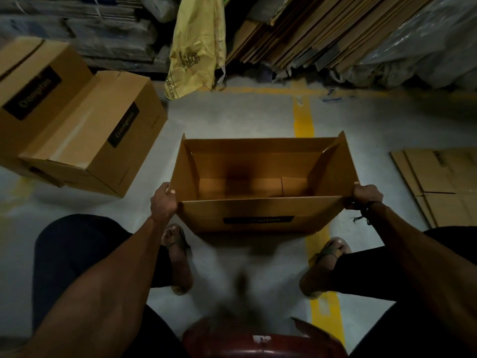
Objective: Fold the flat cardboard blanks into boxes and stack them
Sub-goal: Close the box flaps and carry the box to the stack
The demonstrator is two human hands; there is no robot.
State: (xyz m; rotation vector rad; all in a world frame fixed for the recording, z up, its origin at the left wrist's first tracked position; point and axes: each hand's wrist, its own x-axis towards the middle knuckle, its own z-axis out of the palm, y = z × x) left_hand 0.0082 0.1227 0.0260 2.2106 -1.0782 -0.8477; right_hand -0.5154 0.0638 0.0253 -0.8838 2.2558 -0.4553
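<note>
At the far left we keep our finished work: two closed brown cardboard boxes with black printed labels (85, 133) sit piled against each other at the left edge of the grey concrete floor (232, 115), the nearer one tilted and leaning on the one behind, so the pile is out of our way yet within reach for the next one. Moving right, our left hand (165, 201) wraps the near left corner of the open brown cardboard box (260, 174), fingers curled over the side wall and thumb outside it, closed firmly on the board. We hold the box in front of our knees, just above or on the floor between our sandalled feet; which of the two we cannot tell. Its mouth faces up and the bottom flaps look already folded in, so the top seems to be what remains to close. Our right hand (366, 196) grips the near right corner the same way, closed around the wall edge; holding opposite corners keeps the walls square and lets us turn or lift the box evenly. Further right, a stack of flat brown cardboard blanks (438, 182) lies at the right edge of the floor, well apart from the open box, ready for our next pick.
</note>
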